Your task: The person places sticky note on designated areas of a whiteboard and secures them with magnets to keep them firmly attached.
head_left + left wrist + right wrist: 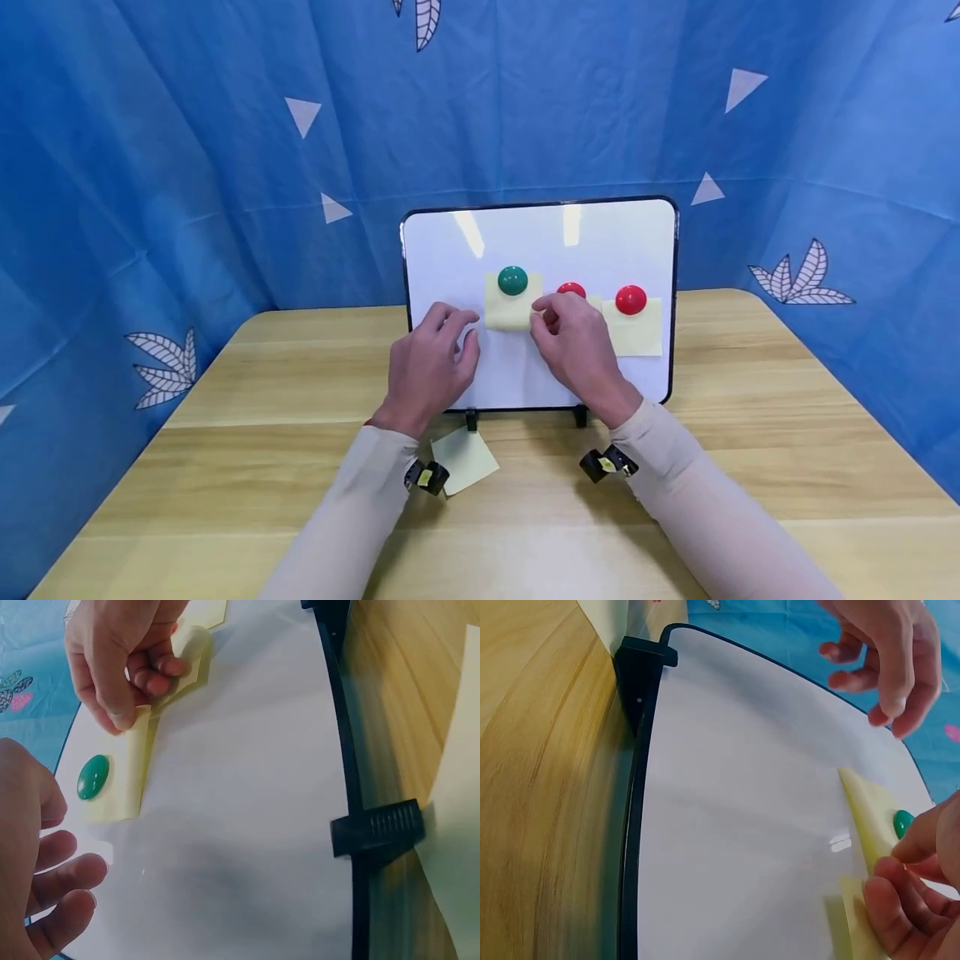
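Note:
A whiteboard (450, 258) stands tilted back on the table, with pale yellow sticky notes across it. The leftmost sticky note (501, 313) is under a round green magnet (513, 281), and its lower part curls away from the board. My right hand (581, 346) pinches this note's lower right edge between thumb and fingers, partly covering the middle note (595, 302). To the left of the green magnet, my left hand (431, 362) hovers by the board with fingers loosely bent, holding nothing. Its spread fingers (71, 874) show in the left wrist view.
One red magnet (572, 289) sits on the middle note; another red magnet (631, 300) is on the right note (633, 335). Black stand feet (471, 419) support the board's lower edge. A loose sticky note (468, 461) lies on the wooden table (300, 383) before it. Blue cloth (487, 117) hangs behind.

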`<state>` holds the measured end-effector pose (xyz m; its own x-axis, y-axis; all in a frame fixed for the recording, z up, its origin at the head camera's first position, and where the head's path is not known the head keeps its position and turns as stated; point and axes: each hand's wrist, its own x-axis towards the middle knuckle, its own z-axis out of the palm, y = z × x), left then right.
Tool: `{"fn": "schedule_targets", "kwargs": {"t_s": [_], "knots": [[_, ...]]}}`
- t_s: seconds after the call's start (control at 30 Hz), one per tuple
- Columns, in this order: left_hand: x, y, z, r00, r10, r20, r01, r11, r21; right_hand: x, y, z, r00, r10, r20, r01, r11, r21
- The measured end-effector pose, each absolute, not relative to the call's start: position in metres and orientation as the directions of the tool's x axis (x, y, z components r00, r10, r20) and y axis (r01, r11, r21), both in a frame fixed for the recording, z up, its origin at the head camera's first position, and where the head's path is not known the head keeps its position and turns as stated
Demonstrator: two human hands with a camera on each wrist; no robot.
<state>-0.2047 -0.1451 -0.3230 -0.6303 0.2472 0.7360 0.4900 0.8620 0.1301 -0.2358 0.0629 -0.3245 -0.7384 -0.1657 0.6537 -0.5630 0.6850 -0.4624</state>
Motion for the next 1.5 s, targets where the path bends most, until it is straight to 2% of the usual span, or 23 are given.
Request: {"fn": "schedule_targets", "kwargs": {"t_s": [0.4,0.8,0.93,1.07,1.23,1.33,1.5], "knots": [[-0.199,-0.163,-0.331,-0.602,0.242,0.761,0.519,0.843,0.142,-0.234,0.062,-0.326,-0.710,-0.145,0.689,-0.553,0.721,-0.418],[-0.200,-0.186,-0.338,-0.648,0.219,0.729,0.510,0.836,0.202,-0.233,0.064,-0.330,-0.711,-0.127,0.691,-0.537,0.733,-0.417],[-0.202,-0.189,-0.337,-0.658,0.200,0.726,0.511,0.827,0.235,-0.231,0.065,-0.332,-0.741,-0.116,0.661,-0.539,0.691,-0.482],[-0.199,-0.197,-0.339,-0.661,0.173,0.730,0.501,0.827,0.258,-0.228,0.058,-0.335,-0.828,-0.117,0.548,-0.509,0.568,-0.647],[-0.195,-0.209,-0.341,-0.684,0.137,0.717,0.478,0.826,0.298,-0.217,0.048,-0.341,-0.921,-0.185,0.344,-0.391,0.431,-0.814],[-0.193,-0.215,-0.343,-0.710,0.118,0.694,0.460,0.825,0.329,-0.210,0.044,-0.343,-0.926,-0.272,0.261,-0.361,0.444,-0.820],[-0.189,-0.221,-0.348,-0.751,0.118,0.649,0.429,0.834,0.346,-0.204,0.041,-0.346,-0.890,-0.427,0.159,-0.400,0.564,-0.722]]}}
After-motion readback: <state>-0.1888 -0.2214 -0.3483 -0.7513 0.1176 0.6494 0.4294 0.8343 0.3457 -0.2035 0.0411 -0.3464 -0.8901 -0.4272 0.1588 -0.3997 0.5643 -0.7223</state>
